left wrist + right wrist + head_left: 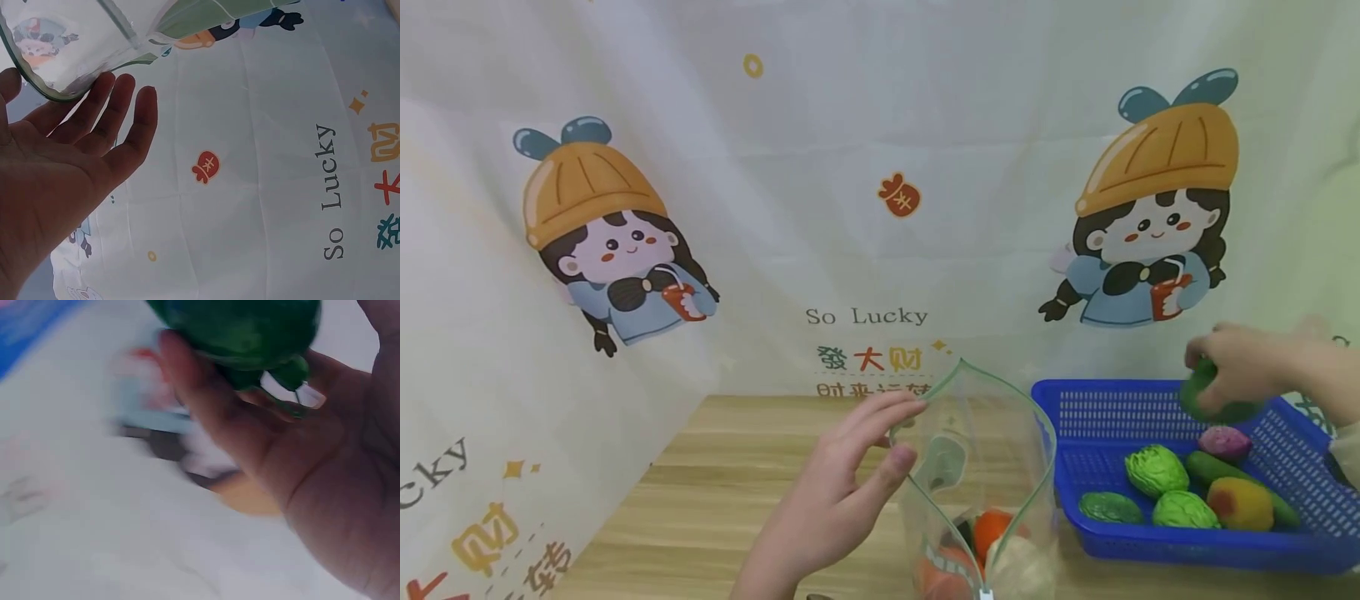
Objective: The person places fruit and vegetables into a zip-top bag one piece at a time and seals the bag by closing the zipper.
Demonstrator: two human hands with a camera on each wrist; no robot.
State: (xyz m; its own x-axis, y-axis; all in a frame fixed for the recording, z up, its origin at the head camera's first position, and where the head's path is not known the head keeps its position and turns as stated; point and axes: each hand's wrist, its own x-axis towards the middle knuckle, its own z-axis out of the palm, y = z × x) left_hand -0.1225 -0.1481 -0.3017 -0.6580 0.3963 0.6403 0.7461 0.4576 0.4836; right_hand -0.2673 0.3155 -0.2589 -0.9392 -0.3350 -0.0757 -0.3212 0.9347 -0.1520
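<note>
My left hand (842,487) is at the left rim of a clear zip bag (1041,475) with a green-edged mouth. Its fingers are spread apart from the thumb, fingertips right at the bag's edge in the head and left wrist views. The bag stands with its mouth wide. Low inside it are a red-orange round vegetable (991,531), a pale one (1021,567) and a dark green piece. Over the back of a blue basket (1112,537), my right hand (1247,367) grips a glossy green vegetable (244,331), lobed at one end. Motion blurs this hand.
In the basket lie two light green cabbages (1157,471), a long green cucumber (1213,468), a yellow-orange fruit (1242,504), a purple vegetable (1225,442) and a bumpy green one (1110,507). A wooden table (700,500) meets a printed cloth backdrop (820,208).
</note>
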